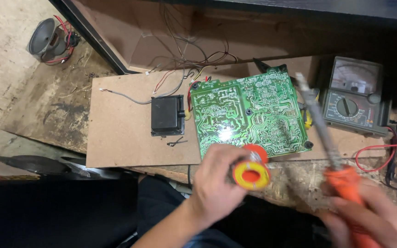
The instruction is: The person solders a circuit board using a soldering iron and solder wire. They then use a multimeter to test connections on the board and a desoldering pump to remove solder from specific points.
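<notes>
A green circuit board (249, 112) lies solder side up on a brown hardboard sheet (120, 133). My left hand (217, 183) grips an orange and yellow solder spool (252, 172) just below the board's near edge. My right hand (368, 220), blurred at the lower right, holds a soldering iron by its orange handle (345, 181). The iron's metal shaft (315, 119) reaches up along the board's right side, its tip near the upper right corner.
A black box-shaped component (167, 115) with wires sits left of the board. An analog multimeter (354, 96) stands at the right, with red leads (377, 149) trailing below it. A small loudspeaker (47, 41) lies at the top left. Loose wires (194, 55) hang behind the board.
</notes>
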